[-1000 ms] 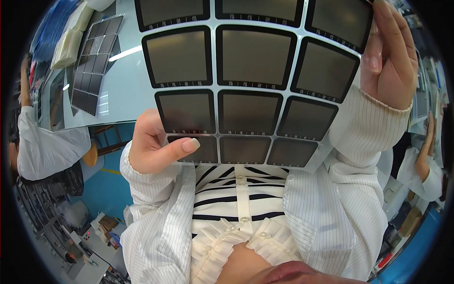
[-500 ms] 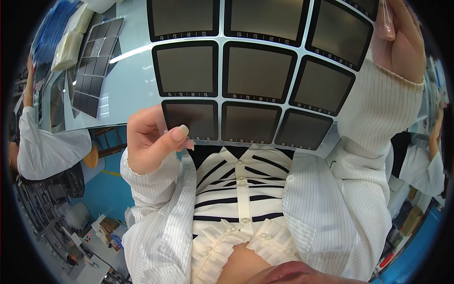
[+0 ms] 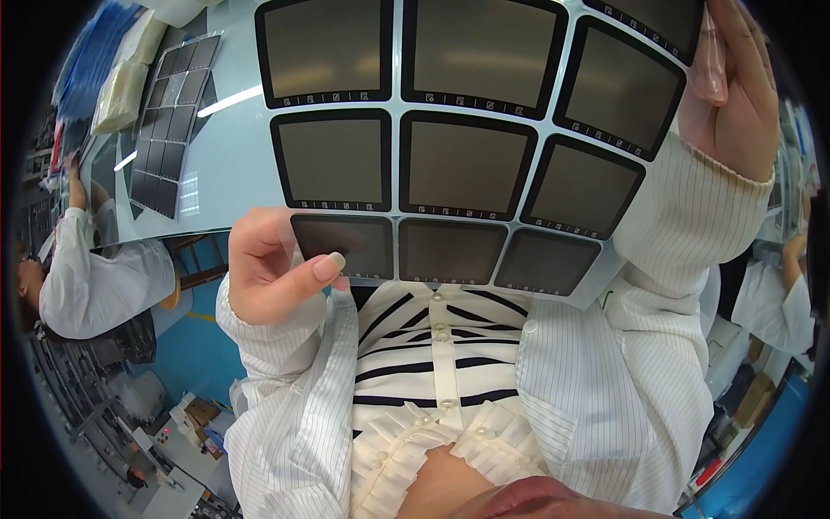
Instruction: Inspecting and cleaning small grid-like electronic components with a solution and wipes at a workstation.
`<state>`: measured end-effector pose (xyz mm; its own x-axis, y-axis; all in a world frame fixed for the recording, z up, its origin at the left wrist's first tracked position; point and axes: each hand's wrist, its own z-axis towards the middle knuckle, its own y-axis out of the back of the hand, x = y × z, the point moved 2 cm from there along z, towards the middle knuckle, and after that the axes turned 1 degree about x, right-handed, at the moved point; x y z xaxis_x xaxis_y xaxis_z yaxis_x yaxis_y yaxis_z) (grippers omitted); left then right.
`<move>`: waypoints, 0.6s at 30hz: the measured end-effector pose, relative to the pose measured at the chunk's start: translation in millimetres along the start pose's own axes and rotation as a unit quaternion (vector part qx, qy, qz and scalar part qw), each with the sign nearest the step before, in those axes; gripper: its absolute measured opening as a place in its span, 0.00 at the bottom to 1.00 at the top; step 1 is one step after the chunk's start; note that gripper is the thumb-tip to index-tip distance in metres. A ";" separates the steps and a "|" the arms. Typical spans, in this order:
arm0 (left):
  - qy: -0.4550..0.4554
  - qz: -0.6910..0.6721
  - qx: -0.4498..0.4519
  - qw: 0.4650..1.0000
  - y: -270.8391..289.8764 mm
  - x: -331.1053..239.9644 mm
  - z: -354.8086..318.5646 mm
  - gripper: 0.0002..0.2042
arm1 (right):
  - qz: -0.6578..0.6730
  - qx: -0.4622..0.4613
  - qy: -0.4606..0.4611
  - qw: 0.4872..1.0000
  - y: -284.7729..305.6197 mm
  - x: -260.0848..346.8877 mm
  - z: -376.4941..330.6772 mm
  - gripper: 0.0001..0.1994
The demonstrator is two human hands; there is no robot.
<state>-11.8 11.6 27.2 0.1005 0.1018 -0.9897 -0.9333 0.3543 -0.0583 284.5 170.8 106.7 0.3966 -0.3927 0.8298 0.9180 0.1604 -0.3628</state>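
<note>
A clear sheet carrying rows of dark, black-framed rectangular panels (image 3: 467, 164) is held up in front of my chest, tilted, with its far part running out of view at the top. My left hand (image 3: 270, 266) pinches its near left corner, the thumb lying on top of a panel and the fingers underneath. Along the far right edge my right hand (image 3: 737, 108) supports the sheet, palm facing inward. A shiny, translucent cover wraps the thumb of that hand. Some of its fingers are hidden or cut off by the frame.
Under the sheet is a pale glossy table (image 3: 226, 177). A similar dark panel sheet (image 3: 166, 128) lies at its left, beside cream-coloured packs (image 3: 130, 82) and a blue stack (image 3: 86, 69). A co-worker (image 3: 108, 281) sits left near a stool; another person (image 3: 771, 290) is at the right.
The sheet has shifted toward me and lower in view, showing more of its upper rows. Both hands have come down slightly with it, keeping their holds. The left co-worker has leaned and moved an arm.
</note>
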 end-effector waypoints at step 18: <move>-0.161 -0.364 -0.121 0.909 -62.7 52.4 8.2 0.55 | 0.016 -0.048 0.056 0.997 23.1 -1.6 -19.2 0.13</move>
<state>54.8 2.4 -19.9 0.7811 0.2035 -0.5903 -0.6241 0.2262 -0.7479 304.9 157.8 88.9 0.4177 -0.4885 0.7661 0.8973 0.0895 -0.4322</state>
